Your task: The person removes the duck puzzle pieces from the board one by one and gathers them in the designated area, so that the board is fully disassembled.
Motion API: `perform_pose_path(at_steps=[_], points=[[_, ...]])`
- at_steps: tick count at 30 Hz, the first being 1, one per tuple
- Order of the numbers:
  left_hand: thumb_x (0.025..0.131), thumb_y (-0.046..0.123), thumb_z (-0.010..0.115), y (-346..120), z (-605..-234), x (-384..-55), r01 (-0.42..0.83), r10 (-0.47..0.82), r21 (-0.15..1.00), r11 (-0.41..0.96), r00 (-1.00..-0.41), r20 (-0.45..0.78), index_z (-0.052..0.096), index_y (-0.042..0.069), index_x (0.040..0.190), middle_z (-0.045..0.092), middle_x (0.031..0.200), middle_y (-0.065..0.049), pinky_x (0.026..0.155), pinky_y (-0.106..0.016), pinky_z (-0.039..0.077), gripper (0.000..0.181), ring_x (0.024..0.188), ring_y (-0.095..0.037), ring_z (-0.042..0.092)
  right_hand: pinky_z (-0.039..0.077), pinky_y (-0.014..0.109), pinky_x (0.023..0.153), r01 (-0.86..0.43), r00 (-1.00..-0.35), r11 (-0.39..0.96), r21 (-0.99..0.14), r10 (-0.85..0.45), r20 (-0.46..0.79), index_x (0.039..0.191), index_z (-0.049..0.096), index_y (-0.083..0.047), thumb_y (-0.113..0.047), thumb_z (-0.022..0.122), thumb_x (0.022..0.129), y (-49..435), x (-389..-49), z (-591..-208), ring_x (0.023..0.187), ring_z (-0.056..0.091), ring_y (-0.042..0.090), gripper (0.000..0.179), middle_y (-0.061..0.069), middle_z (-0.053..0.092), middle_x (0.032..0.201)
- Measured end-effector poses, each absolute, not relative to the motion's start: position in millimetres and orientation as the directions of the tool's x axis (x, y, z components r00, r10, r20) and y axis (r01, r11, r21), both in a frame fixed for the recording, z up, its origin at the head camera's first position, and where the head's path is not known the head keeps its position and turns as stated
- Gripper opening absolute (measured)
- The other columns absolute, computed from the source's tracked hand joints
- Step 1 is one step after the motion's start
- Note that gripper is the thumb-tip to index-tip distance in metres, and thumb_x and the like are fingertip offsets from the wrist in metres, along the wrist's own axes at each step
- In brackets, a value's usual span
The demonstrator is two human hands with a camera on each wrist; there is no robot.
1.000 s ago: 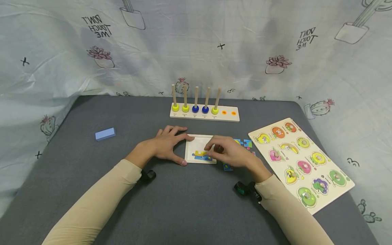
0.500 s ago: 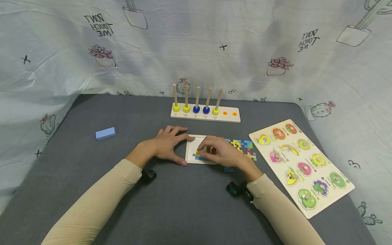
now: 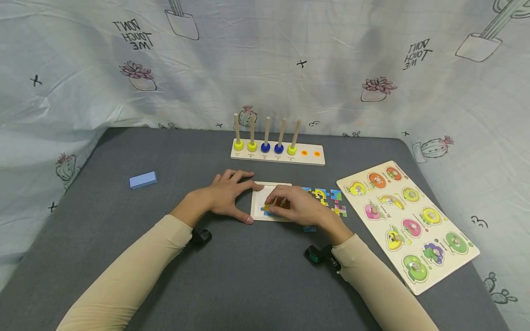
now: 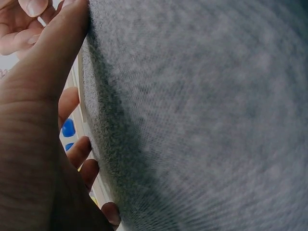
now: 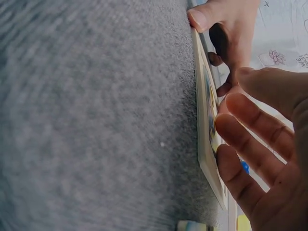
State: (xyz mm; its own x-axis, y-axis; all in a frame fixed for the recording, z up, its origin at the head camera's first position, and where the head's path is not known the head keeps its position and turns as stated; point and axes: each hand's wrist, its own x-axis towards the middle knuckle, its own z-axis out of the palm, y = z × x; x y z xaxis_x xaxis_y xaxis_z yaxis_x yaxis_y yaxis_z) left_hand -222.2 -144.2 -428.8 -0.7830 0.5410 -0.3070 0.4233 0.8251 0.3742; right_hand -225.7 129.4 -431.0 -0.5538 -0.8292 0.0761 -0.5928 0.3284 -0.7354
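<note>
A small pale wooden puzzle tray (image 3: 257,198) lies flat, with blue and yellow jigsaw pieces (image 3: 265,210) in its near part. At the tray's left side, my left hand (image 3: 225,196) rests with fingers spread, its thumb by the near corner and its index finger on the far edge. My right hand (image 3: 301,207) is over the tray, its fingertips down at the pieces and covering some of them. In the right wrist view the right fingers (image 5: 236,127) bend loosely against the tray, the thumb apart; no piece shows between them.
Several loose jigsaw pieces (image 3: 331,200) lie right of the tray, partly behind the right hand. A fruit knob-puzzle board (image 3: 397,216) lies farther right. Behind stands a peg board (image 3: 269,156) with yellow and blue rings. A light blue block (image 3: 143,180) lies left.
My right hand has moved left over the pieces in the tray, uncovering more loose pieces at the right; it barely moves in the last half second. The left hand stays at the tray.
</note>
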Motion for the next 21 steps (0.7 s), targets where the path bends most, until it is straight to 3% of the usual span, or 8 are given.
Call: perform_pose_path(at_steps=[21], points=[[0.073, 0.081, 0.073, -144.5, -428.8, -221.4, 0.42, 0.542, 0.385, 0.822, -0.784, -0.303, 0.039, 0.045, 0.156, 0.015, 0.171, 0.002, 0.113, -0.063, 0.023, 0.096, 0.15, -0.032, 0.018, 0.056, 0.033, 0.081, -0.607, -0.537, 0.347, -0.715, -0.843, 0.046, 0.12, 0.07, -0.011, -0.013, 0.07, 0.099, 123.6, -224.1, -432.3, 0.091, 0.068, 0.012, 0.021, 0.002, 0.071, 0.113]])
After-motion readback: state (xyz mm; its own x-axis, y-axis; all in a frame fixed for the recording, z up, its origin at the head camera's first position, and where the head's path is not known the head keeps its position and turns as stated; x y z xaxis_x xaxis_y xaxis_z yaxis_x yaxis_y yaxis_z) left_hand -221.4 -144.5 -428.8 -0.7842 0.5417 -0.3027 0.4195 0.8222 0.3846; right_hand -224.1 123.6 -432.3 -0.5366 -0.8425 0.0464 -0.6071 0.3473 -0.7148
